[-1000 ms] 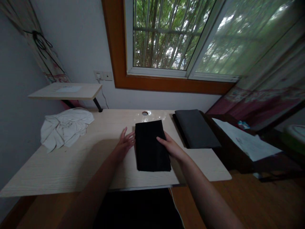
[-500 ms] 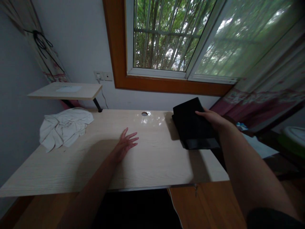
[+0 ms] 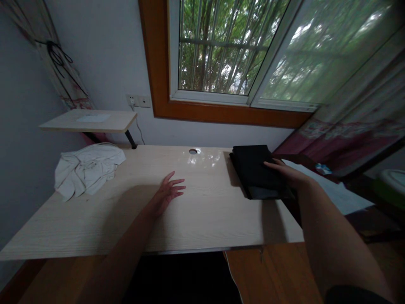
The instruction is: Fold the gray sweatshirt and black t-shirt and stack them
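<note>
At the right end of the pale wooden desk (image 3: 209, 219) lies a flat, folded black item (image 3: 256, 169), seemingly of fabric; its exact kind I cannot make out. My right hand (image 3: 286, 171) grips its right side, thumb on top and the other fingers mostly hidden. Over the middle of the desk, my left hand (image 3: 167, 194) is open, fingers spread, with nothing in it. A crumpled white cloth (image 3: 87, 169) rests on the desk to the left of that hand.
A small raised shelf (image 3: 117, 122) stands at the back left with a pale sheet on it. Behind the desk are a wall socket (image 3: 137, 101) and a barred window. Near the back edge is a round cable hole (image 3: 193, 151). White sheeting (image 3: 332, 190) lies beyond my right arm.
My right hand has lowered the black item and shifted it slightly right; its far edge has tipped down, so it lies flatter. My left hand stays almost where it was.
</note>
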Tool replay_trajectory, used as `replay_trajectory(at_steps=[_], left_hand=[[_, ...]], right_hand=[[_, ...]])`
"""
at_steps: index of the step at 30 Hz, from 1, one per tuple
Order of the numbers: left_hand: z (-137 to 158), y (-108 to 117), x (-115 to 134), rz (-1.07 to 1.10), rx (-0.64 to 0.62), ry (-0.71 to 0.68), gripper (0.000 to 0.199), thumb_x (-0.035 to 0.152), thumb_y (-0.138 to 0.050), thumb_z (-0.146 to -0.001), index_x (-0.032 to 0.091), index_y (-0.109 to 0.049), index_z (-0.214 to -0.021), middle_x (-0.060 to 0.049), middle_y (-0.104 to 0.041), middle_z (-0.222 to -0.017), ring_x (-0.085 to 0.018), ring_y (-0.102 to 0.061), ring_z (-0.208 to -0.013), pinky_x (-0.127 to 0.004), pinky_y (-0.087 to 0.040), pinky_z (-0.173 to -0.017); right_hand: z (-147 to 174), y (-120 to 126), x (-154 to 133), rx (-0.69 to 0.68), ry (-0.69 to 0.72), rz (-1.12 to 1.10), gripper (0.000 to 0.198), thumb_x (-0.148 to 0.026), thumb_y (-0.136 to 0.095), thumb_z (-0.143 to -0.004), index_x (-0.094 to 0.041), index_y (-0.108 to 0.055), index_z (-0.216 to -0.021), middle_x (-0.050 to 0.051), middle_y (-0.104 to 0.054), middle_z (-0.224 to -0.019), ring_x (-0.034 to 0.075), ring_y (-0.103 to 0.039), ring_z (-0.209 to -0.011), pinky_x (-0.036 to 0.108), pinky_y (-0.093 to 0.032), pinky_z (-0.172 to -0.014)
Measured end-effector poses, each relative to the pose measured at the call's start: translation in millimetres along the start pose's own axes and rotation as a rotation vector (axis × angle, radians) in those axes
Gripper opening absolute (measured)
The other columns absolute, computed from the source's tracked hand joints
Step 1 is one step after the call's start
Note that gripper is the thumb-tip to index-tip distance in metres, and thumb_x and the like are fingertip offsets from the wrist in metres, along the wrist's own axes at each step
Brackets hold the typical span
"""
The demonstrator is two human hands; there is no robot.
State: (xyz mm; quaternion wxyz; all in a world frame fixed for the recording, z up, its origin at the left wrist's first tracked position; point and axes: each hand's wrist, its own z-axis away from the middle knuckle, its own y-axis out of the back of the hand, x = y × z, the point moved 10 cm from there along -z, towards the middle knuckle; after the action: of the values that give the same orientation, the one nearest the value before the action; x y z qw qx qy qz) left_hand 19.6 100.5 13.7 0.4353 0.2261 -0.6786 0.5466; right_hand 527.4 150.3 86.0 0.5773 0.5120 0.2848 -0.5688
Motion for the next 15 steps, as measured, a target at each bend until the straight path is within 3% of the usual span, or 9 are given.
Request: replay_trajectory(at_steps=[4, 9, 15], left_hand=[[0.9, -0.8, -0.2, -0.009, -0.009, 0.011, 0.078, 0.021, -0.075, -0.083, 0.028, -0.038, -0.150, -0.014, -0.062, -0.140, -0.028, -0.067, -0.115, -0.044, -0.048, -0.100], [1.3, 0.0, 1.0, -0.025, -0.007, 0.015, 0.071, 0.019, -0.075, -0.082, 0.027, -0.045, -0.145, -0.012, -0.065, -0.134, -0.026, -0.069, -0.111, -0.041, -0.049, -0.098], [-0.2, 1.1, -1.3, -0.037, -0.021, 0.025, 0.065, 0.020, -0.076, -0.081, 0.026, -0.052, -0.140, -0.011, -0.066, -0.131, -0.025, -0.069, -0.108, -0.040, -0.049, -0.096]], right_hand=[[-3.7, 13.6, -2.2, -0.018, 0.101, 0.103, 0.086, -0.030, -0.085, -0.074, -0.034, -0.042, -0.148, 0.009, -0.054, -0.150, 0.025, -0.066, -0.115, 0.033, -0.059, -0.091], [-11.3, 27.3, -18.0, 0.045, 0.212, 0.280, 0.078, -0.030, -0.076, -0.079, -0.028, -0.042, -0.149, 0.010, -0.051, -0.152, 0.029, -0.056, -0.130, 0.041, -0.049, -0.108], [-15.7, 34.0, 1.9, 0.109, 0.076, 0.412, 0.072, -0.038, -0.070, -0.083, -0.023, -0.043, -0.149, 0.017, -0.057, -0.144, 0.031, -0.065, -0.112, 0.043, -0.056, -0.094]])
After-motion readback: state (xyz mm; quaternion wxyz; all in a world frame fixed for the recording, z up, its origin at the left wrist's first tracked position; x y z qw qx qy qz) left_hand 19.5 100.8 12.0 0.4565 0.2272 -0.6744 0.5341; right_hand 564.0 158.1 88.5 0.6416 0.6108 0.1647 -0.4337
